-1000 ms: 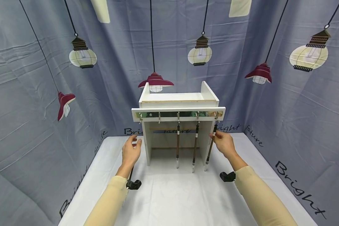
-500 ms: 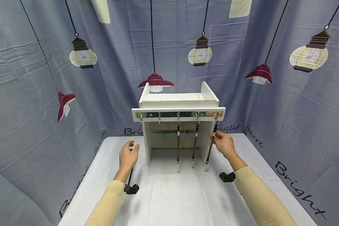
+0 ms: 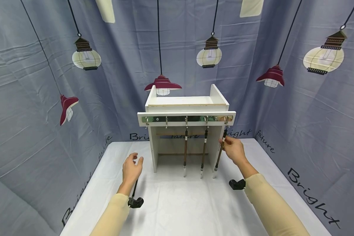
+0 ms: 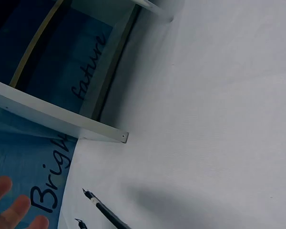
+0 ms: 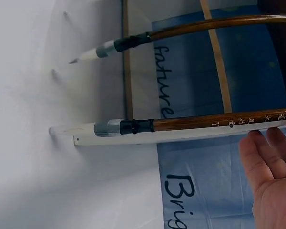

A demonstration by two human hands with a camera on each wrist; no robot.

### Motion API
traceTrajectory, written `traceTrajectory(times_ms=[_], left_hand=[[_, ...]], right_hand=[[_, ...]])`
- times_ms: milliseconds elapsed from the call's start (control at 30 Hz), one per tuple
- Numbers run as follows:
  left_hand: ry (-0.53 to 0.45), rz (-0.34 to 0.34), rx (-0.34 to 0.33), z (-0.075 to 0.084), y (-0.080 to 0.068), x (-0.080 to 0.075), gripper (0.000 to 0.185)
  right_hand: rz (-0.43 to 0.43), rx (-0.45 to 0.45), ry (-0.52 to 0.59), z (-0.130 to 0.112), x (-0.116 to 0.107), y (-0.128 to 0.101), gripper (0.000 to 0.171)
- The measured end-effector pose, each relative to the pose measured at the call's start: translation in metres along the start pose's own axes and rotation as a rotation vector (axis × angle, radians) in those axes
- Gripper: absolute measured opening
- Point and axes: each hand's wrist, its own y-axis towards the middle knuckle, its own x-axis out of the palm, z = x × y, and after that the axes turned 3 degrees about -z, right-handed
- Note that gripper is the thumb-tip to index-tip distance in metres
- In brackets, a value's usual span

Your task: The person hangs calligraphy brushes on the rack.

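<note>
My right hand pinches the upper handle of the rightmost writing brush, which hangs slightly tilted from the last hook of a white rack. In the right wrist view, its fingers lie at the brown handle, with part of the thumb at the frame's edge. To its left hang a second brush and a third brush, tips down. My left hand hovers empty over the table's left side, fingers loosely bent. Beneath it lies a dark brush handle, with another looped end beside it.
The two left hooks on the metal strip hold nothing. A white shelf unit carries the rack on a white-covered table. Blue printed curtains enclose the back and sides.
My left hand has moved down and left, away from the rack toward the table. The two free-hanging brushes sway slightly. My right hand stays at the rightmost brush.
</note>
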Motion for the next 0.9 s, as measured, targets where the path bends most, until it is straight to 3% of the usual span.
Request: traceTrajectory(times_ms=[333, 567, 900], left_hand=[[0.001, -0.004, -0.032, -0.018, -0.011, 0.007, 0.043], [0.057, -0.028, -0.068, -0.032, -0.016, 0.010, 0.044], [0.103, -0.051, -0.101, -0.036, -0.022, 0.013, 0.045]], right_hand=[[0.019, 0.015, 0.037, -0.001, 0.003, 0.000, 0.047], [0.013, 0.034, 0.077, -0.002, 0.003, 0.001, 0.048], [0.027, 0.035, 0.068, -0.003, 0.003, 0.000, 0.047]])
